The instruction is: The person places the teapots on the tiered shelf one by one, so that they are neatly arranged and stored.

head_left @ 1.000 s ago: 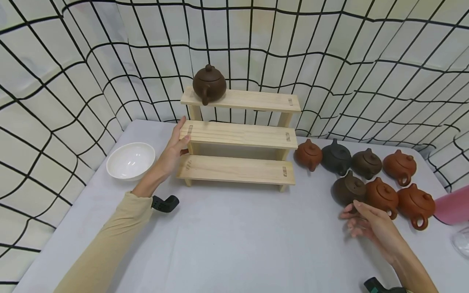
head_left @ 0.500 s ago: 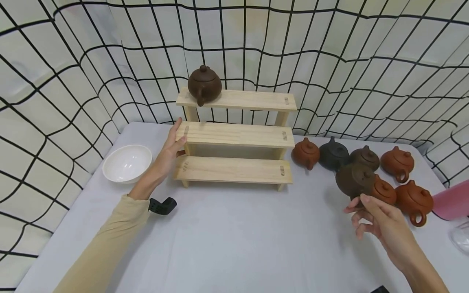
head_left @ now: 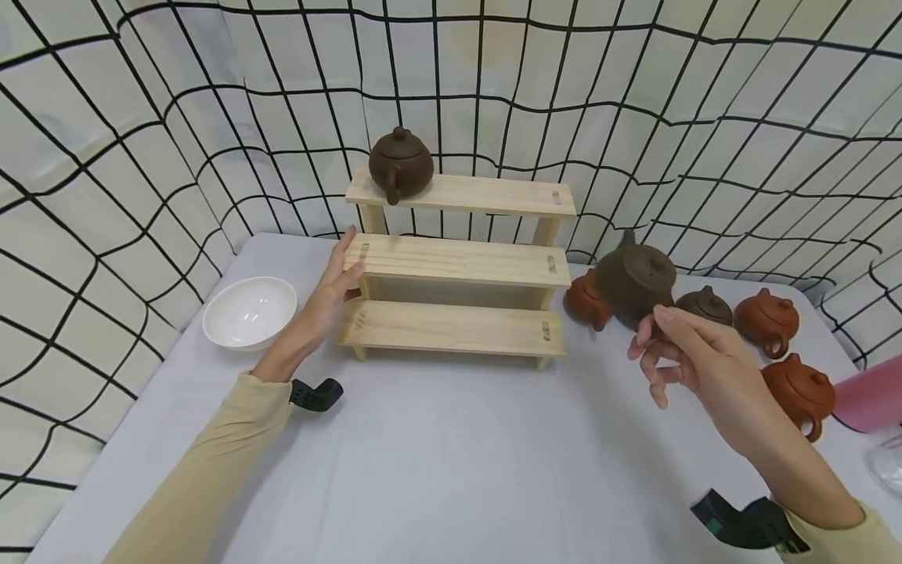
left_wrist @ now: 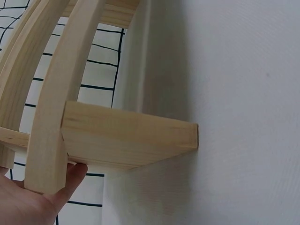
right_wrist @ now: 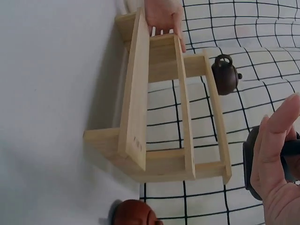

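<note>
Head view bright w/ soft shadows on tabletop [head_left: 451,454], sm. glint in bowl [head_left: 250,313]; wrist views dimmer.

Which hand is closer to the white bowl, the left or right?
Left. The left hand is just beside the white bowl, holding the wooden shelf; the right hand is across the table, holding a dark teapot.

A table [head_left: 451,454] bears a bowl [head_left: 250,313] at left, a rack [head_left: 458,257] topped by a teapot [head_left: 402,166] and, at right, more teapots [head_left: 765,318], a pink object [head_left: 870,395] and apparently a glass [head_left: 889,464].
</note>
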The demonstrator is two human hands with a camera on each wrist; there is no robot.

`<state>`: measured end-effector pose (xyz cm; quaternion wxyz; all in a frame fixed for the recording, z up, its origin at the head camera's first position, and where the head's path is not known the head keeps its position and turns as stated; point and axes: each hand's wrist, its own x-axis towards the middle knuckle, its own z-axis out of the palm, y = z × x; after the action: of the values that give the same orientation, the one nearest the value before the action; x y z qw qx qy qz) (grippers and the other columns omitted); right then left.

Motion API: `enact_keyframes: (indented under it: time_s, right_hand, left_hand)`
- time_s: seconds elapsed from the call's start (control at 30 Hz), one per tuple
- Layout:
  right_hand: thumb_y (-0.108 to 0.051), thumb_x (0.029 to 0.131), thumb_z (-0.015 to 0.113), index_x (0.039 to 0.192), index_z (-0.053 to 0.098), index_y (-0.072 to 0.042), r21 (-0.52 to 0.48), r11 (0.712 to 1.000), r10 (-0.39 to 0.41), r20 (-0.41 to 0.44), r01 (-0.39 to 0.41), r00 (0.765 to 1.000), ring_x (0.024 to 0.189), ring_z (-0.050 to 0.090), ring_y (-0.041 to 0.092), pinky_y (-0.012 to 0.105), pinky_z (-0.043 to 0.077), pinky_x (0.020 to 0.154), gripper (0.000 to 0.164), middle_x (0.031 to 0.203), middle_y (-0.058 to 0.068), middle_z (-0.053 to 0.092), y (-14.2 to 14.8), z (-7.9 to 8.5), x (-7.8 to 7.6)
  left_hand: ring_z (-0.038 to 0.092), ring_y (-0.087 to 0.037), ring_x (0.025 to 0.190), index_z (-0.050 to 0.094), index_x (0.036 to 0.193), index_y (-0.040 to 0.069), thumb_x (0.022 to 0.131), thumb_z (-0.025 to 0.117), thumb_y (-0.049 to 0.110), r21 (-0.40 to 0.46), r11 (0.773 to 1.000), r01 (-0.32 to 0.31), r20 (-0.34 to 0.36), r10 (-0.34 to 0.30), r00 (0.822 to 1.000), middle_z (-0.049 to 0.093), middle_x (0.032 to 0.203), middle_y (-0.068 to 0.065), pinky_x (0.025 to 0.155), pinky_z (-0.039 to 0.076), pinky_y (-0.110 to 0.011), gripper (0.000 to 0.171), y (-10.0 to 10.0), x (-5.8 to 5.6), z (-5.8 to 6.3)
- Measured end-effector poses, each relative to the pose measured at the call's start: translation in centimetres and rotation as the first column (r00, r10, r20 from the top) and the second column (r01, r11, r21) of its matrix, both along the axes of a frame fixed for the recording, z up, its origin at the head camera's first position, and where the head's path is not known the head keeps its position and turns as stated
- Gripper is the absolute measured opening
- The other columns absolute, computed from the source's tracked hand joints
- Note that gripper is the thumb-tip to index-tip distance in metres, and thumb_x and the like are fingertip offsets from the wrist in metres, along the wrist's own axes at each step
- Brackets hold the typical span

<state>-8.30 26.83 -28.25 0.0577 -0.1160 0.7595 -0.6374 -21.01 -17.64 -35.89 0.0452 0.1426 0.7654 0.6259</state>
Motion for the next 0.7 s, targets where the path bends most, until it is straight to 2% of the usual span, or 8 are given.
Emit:
enact_keyframes:
  time_s: [0.1, 0.33, 0.43, 0.57, 0.7]
  right_hand:
    - [-0.031, 0.114, 0.045, 0.104, 0.062, 0.001, -0.006, 1.0, 0.028, 0.001, -0.028, 1.0, 0.065, 0.057, 0.022, 0.034, 0.055, 0.055, 0.038, 0.093, 0.012, 0.064, -1.8, 1.1, -1.4]
    - [-0.037, 0.112, 0.049, 0.099, 0.058, 0.001, -0.072, 0.996, 0.044, -0.003, -0.044, 0.999, 0.064, 0.055, 0.018, 0.029, 0.051, 0.051, 0.041, 0.087, 0.01, 0.063, -5.7, 3.2, -5.2]
    - [-0.036, 0.112, 0.049, 0.098, 0.057, 0.0, -0.093, 0.995, 0.03, 0.011, -0.029, 0.999, 0.064, 0.053, 0.016, 0.026, 0.049, 0.051, 0.04, 0.086, 0.008, 0.062, -7.5, 3.8, -7.0]
    - [-0.034, 0.113, 0.046, 0.099, 0.058, -0.001, -0.055, 0.998, 0.014, 0.028, -0.013, 1.0, 0.067, 0.052, 0.014, 0.023, 0.047, 0.052, 0.038, 0.087, 0.006, 0.06, -9.9, 4.0, -9.6]
    - [-0.033, 0.114, 0.044, 0.099, 0.057, -0.003, -0.027, 0.999, 0.019, 0.042, -0.018, 0.999, 0.066, 0.052, 0.013, 0.022, 0.047, 0.054, 0.037, 0.085, 0.005, 0.061, -11.9, 3.9, -11.7]
  left_hand:
    - [-0.006, -0.03, 0.16, -0.012, 0.167, 0.014, 0.112, 0.028, 0.028, 0.0, 1.0, -0.005, -0.005, 0.005, 1.0, -0.017, 0.174, -0.007, 0.122, 0.017, -0.067, 0.069, 0.1, 0.0, 0.1]
    - [-0.014, -0.023, 0.159, -0.012, 0.167, 0.012, 0.112, 0.029, 0.029, -0.028, 1.0, 0.005, -0.026, -0.005, 1.0, -0.017, 0.174, -0.006, 0.126, 0.0, -0.058, 0.07, 0.5, -0.2, 0.2]
    - [-0.013, -0.024, 0.159, -0.012, 0.167, 0.013, 0.112, 0.029, 0.029, -0.03, 1.0, 0.004, -0.022, -0.005, 1.0, -0.016, 0.174, -0.006, 0.126, 0.003, -0.06, 0.07, 0.4, -0.2, 0.2]
    - [-0.01, -0.028, 0.16, -0.012, 0.167, 0.014, 0.113, 0.029, 0.028, -0.017, 1.0, 0.001, -0.01, -0.001, 1.0, -0.017, 0.174, -0.007, 0.124, 0.012, -0.065, 0.07, 0.1, -0.1, 0.1]
    - [-0.009, -0.03, 0.16, -0.011, 0.168, 0.014, 0.113, 0.029, 0.027, -0.008, 1.0, -0.008, -0.013, 0.008, 1.0, -0.016, 0.174, -0.008, 0.123, 0.013, -0.067, 0.069, -0.1, 0.1, 0.0]
